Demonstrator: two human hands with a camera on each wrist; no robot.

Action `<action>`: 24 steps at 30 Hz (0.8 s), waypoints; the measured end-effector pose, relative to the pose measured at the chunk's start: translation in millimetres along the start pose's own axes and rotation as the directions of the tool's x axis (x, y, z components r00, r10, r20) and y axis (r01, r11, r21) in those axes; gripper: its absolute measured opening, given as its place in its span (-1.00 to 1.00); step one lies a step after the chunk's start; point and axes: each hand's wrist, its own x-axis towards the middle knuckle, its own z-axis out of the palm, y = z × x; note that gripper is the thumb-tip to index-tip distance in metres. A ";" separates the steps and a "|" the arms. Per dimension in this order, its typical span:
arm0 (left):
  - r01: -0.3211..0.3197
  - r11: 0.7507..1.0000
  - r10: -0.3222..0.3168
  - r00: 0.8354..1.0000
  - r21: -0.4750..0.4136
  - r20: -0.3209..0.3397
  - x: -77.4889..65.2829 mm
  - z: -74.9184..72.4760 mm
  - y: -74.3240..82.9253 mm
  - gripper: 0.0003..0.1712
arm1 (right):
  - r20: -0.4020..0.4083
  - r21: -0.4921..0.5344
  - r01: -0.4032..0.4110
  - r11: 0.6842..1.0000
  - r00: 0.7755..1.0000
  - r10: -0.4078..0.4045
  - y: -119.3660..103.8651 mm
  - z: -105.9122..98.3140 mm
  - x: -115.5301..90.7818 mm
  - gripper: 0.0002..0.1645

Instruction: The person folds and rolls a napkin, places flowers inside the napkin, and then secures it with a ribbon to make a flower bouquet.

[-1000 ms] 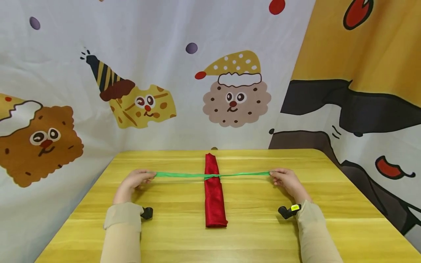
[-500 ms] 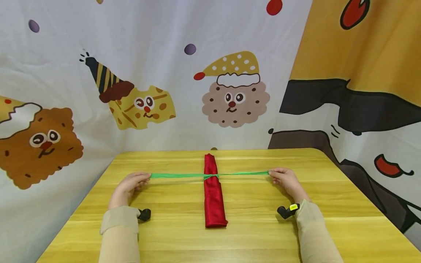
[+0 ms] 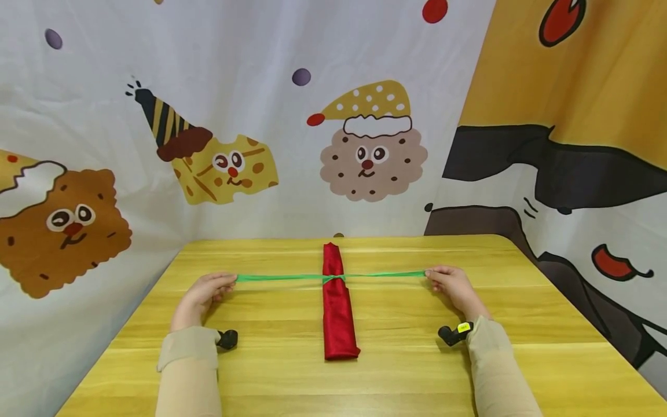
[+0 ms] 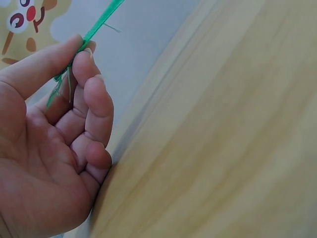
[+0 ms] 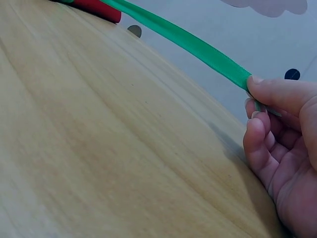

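A folded strip of shiny red cloth (image 3: 340, 324) lies lengthwise on the table, narrower at its far end. Around its upper part runs a green ribbon (image 3: 281, 277), crossed over the cloth and drawn out straight to both sides. My left hand (image 3: 208, 289) pinches one ribbon end between thumb and index finger; in the left wrist view the frayed tail (image 4: 55, 91) pokes out below the pinch. At the other end, my right hand (image 3: 452, 285) pinches the ribbon (image 5: 198, 47) with thumb and fingertips, the remaining fingers loosely curled.
The wooden table (image 3: 406, 370) has a rounded far right corner. Behind it hangs a curtain (image 3: 250, 69) printed with cartoon biscuits and cheese. A black wrist camera (image 3: 227, 339) sits at the left cuff, another black camera (image 3: 455, 333) at the right.
My left hand has shifted slightly outward to the left, pulling the ribbon's left side longer and straighter. The crossing on the cloth looks a bit tighter. My right hand stays nearly still.
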 end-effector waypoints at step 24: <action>-0.092 0.974 0.129 0.976 0.206 -0.176 0.9 2.7 -18.3 -0.49 | -0.152 -0.149 0.102 0.984 0.981 -0.125 -0.2 1.8 -3.4 -0.44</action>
